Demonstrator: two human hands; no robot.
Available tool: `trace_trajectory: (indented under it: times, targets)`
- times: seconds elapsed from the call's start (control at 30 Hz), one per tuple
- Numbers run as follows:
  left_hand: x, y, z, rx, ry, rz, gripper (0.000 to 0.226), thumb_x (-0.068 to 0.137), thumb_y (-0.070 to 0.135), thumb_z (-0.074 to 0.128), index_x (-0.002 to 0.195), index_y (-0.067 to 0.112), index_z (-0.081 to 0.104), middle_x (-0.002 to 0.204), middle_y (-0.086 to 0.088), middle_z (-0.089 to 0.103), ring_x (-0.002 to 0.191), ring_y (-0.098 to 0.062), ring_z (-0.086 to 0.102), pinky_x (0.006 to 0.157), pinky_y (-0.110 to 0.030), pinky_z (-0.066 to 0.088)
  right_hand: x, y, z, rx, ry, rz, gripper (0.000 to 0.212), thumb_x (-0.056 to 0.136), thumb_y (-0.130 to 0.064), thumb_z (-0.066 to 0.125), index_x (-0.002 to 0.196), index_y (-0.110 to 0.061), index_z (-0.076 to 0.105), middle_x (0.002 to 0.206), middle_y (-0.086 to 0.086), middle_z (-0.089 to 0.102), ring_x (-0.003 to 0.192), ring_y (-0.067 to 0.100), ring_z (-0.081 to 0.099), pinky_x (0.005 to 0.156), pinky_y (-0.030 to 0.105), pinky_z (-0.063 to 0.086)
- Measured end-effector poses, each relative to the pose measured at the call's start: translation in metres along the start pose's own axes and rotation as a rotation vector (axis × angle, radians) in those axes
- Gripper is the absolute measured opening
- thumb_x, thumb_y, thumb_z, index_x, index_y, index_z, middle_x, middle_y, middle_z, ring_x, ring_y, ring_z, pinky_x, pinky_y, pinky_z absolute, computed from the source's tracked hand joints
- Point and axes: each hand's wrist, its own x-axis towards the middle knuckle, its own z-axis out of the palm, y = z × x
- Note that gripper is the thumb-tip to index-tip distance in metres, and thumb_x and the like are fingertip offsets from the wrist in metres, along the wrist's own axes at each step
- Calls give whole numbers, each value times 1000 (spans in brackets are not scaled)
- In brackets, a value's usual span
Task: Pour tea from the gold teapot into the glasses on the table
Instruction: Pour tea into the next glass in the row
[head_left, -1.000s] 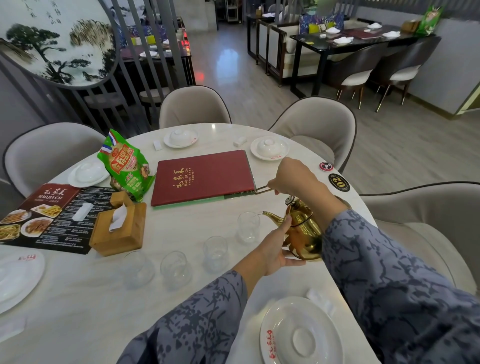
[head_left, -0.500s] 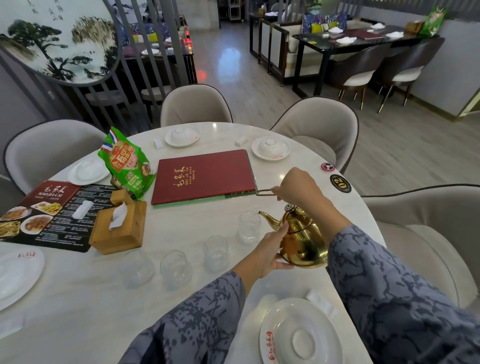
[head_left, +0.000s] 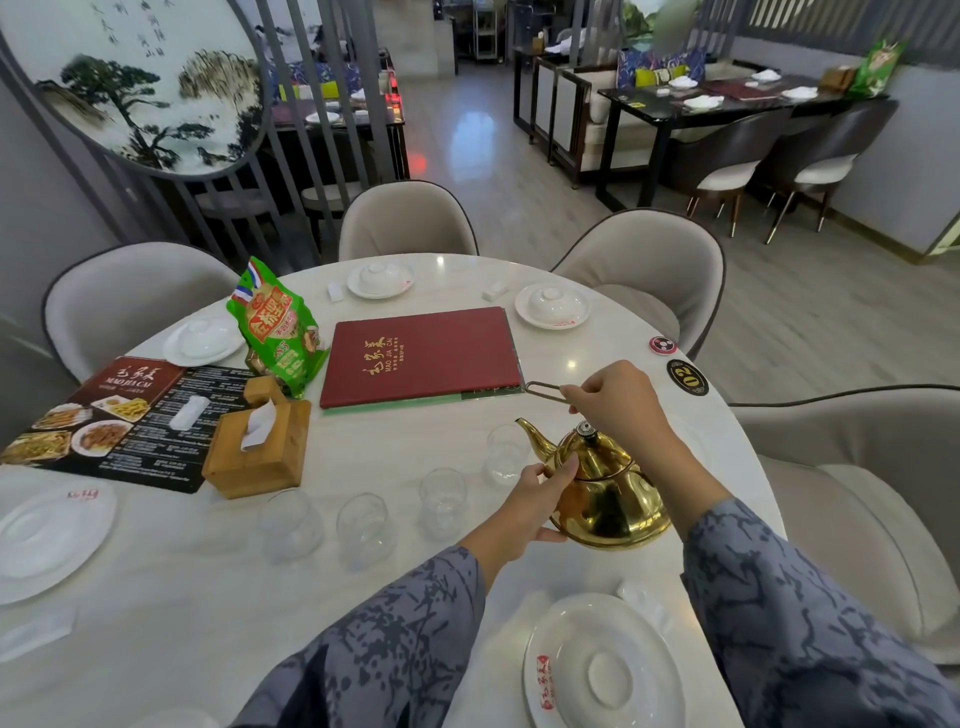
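The gold teapot (head_left: 608, 499) is held upright above the white round table (head_left: 156, 623), right of centre. My right hand (head_left: 618, 400) grips its thin wire handle from above. My left hand (head_left: 535, 504) rests flat against the pot's left side. The spout points left toward the nearest clear glass (head_left: 506, 454). Several clear glasses form a row running left and nearer: one (head_left: 442, 499), another (head_left: 363, 527), and another (head_left: 291, 519). All look empty.
A red menu (head_left: 421, 356) lies behind the glasses. Left of them stand a wooden tissue box (head_left: 257, 452) and a green snack bag (head_left: 275, 327), with a black picture menu (head_left: 124, 415) beside. White plates (head_left: 602, 670) sit near me; grey chairs ring the table.
The teapot has risen and come slightly nearer to me, more upright, with both hands still on it. The view has shifted a little.
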Motion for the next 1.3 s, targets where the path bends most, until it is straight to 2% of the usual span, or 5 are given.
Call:
trace_trajectory:
  times: [0.4, 0.67, 0.9, 1.1, 1.3]
  targets:
    - [-33, -36, -20, -158, 45, -48, 69, 83, 61, 61, 137, 26, 36, 143, -8, 47, 130, -35, 48, 81, -44, 59, -28, -31, 28, -47, -114, -54, 30, 90, -28, 69, 76, -3, 79, 55, 4, 63, 46, 12, 50, 48, 24, 40]
    - [-49, -55, -37, -301, 14, -79, 61, 86, 60, 58, 131, 23, 42, 132, -8, 54, 126, -33, 50, 86, -49, 58, -38, -53, 61, -140, -177, -102, 26, 85, -30, 71, 87, -4, 74, 72, 9, 71, 68, 26, 71, 68, 41, 63]
    - [-64, -53, -41, -407, -25, -89, 41, 93, 54, 52, 119, 23, 43, 119, -7, 51, 128, -37, 49, 97, -53, 51, -40, -72, 68, -221, -214, -118, 20, 84, -21, 67, 86, -2, 70, 80, 11, 73, 65, 24, 62, 61, 31, 53]
    - [-71, -46, -43, -399, -32, -89, 42, 94, 55, 50, 122, 25, 40, 147, -12, 44, 132, -39, 46, 99, -53, 50, -37, -83, 66, -273, -218, -136, 13, 85, -19, 67, 79, -7, 62, 81, 7, 70, 72, 27, 66, 61, 31, 51]
    - [-77, -37, -42, -389, -43, -80, 42, 94, 56, 48, 122, 26, 39, 150, -12, 42, 132, -38, 46, 95, -50, 51, -32, -92, 61, -299, -226, -135, 14, 84, -16, 65, 73, -12, 57, 83, 5, 70, 71, 24, 62, 57, 29, 47]
